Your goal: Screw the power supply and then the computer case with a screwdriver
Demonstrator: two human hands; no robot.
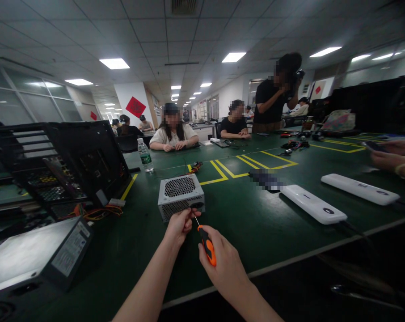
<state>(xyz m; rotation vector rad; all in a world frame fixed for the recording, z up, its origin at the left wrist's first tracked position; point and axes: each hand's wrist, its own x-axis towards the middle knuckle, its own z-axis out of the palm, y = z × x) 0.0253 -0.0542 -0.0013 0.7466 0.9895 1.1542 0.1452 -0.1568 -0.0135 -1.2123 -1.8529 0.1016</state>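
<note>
In the head view, my right hand [224, 257] is wrapped round the handle of an orange and black screwdriver [207, 246]. Its thin shaft points up and left toward the fingertips of my left hand [179, 226]. Those fingers are pinched together close to the shaft's tip; whatever is between them is too small or hidden to make out. Just beyond stands a grey computer power supply [180, 190] with a perforated top. My left fingertips are at its near side, beside a black socket [197, 205], and cover part of that face.
An open black computer case [98, 161] and a second power supply [38, 259] lie left. A water bottle [145, 156] stands behind. White devices [314, 205] lie right on the green table [149, 268]. Other people sit across; one stands, and another's hands hold a phone at right.
</note>
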